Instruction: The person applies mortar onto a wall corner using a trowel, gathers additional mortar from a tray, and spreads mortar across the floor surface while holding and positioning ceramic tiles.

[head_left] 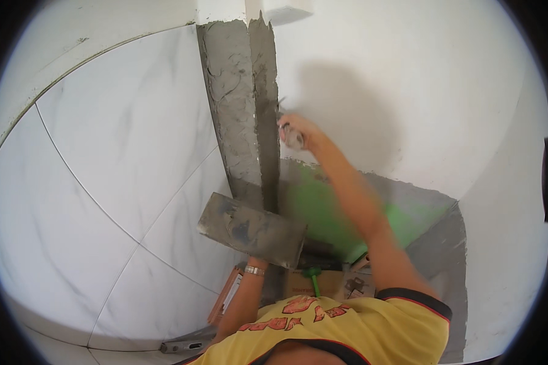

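Observation:
My right hand [304, 129] is closed round the handle of a trowel [295, 140], up against the right side of a corner column. Only a sliver of its blade shows beside the wet grey mortar [266, 103]. That mortar coats both faces of the column [228, 91]. Lower down, a rectangular plasterer's hawk [252, 230], smeared with grey mortar, is held up from beneath by my left hand [259, 263]. The board hides most of that hand's fingers. A metal-banded watch [254, 270] circles the left wrist.
White marbled tiles [140, 121] cover the left wall. Right of the column, a green patch [323, 201] with grey edging lies below the white wall [420, 73]. Under my arms are cardboard boxes [329, 285], a green-handled tool [315, 280] and an orange-brown block [226, 295]. A metal level-like bar [182, 347] lies lower left.

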Motion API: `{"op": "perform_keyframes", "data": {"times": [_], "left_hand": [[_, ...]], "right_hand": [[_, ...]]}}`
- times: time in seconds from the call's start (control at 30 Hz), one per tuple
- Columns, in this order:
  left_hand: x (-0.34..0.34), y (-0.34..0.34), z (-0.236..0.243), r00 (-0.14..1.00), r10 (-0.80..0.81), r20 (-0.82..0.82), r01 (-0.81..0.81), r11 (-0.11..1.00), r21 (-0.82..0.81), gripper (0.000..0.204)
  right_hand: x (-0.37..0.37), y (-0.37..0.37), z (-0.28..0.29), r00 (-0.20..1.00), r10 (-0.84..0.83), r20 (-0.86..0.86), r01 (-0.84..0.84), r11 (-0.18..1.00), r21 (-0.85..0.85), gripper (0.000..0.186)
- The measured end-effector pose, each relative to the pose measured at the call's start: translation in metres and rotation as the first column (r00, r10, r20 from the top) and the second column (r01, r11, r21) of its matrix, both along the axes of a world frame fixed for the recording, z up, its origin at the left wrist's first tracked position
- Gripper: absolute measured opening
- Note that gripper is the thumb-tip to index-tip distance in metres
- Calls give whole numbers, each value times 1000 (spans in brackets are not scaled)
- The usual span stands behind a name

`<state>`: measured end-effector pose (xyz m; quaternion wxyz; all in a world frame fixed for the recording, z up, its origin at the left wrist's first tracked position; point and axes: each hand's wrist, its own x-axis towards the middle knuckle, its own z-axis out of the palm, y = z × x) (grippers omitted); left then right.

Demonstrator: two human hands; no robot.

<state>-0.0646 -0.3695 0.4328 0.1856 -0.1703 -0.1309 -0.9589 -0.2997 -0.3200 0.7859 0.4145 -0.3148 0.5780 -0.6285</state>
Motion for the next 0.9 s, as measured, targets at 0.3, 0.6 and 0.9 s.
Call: {"op": "perform_keyframes", "data": {"times": [0.3,0.6,0.9], "left_hand": [[-4,0,-9,993,-106,-51,105,994,-25,56],[-15,24,-6,975,-176,-138,178,984,3,58],[-1,18,-12,966,-161,-201,168,986,16,60]], "right_hand": [[1,-11,162,998,-55,7,55,996,72,20],[26,21,3,964,-229,133,240,968,-73,22],[24,-1,74,969,4,246,50,976,-211,22]]}}
